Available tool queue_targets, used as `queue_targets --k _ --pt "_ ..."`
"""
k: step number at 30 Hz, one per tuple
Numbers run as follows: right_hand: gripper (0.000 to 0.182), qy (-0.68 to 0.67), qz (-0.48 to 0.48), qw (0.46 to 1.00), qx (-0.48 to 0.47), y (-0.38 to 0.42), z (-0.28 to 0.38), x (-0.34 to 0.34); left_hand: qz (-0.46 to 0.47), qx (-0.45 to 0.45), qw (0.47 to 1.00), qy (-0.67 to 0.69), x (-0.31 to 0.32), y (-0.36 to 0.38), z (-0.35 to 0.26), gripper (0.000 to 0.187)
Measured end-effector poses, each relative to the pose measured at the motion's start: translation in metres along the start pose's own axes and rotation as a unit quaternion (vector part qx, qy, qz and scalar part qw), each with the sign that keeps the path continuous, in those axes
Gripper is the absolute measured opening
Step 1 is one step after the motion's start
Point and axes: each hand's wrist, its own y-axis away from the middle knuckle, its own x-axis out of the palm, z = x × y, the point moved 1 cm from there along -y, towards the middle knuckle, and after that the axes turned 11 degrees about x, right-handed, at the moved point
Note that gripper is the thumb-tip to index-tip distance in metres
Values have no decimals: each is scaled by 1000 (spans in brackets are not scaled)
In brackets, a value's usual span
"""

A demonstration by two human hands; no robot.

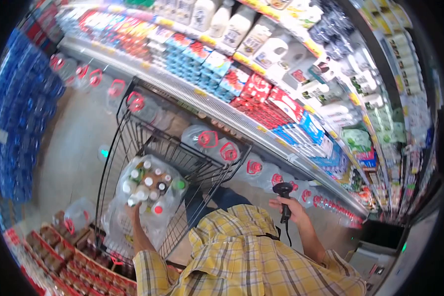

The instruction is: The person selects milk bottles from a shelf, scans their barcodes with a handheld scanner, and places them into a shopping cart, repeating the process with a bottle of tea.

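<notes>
A black handheld barcode scanner [284, 201] with a cord hanging from it is gripped in my right hand [297, 210], out to the right of my body. My left hand [133, 211] reaches into the metal shopping cart [112, 157], its fingers closed at a white-capped bottle [132, 201] on the near side of a cluster. Several bottles with white, green, red and dark caps stand upright there, inside a clear plastic bag [150, 224]. The bottles' lower parts are hidden by the bag and by one another.
A refrigerated shelf [202, 96] of milk and cartons runs across the back. Large water jugs [207, 139] with red handles line its foot. Stacked blue water packs [22, 113] stand left; boxed jars [79, 261] sit lower left. A dark-topped grey unit [375, 251] is lower right.
</notes>
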Motion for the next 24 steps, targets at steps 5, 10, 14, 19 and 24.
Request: queue_targets --k 5,10,14,19,24 --pt "41 -9 -11 1000 1 4 -7 -5 -52 76 982 166 7 19 30 88" --pt "41 -1 -39 999 17 8 -13 2 -139 99 954 247 30 35 23 79" --pt "44 -9 -27 999 19 6 -13 5 -214 57 955 199 36 42 -13 70" --pt "43 -10 -5 1000 8 5 -8 9 -228 54 947 218 35 30 17 69" --pt "42 -9 32 999 -9 -14 -4 -2 -255 39 950 175 12 50 -8 70"
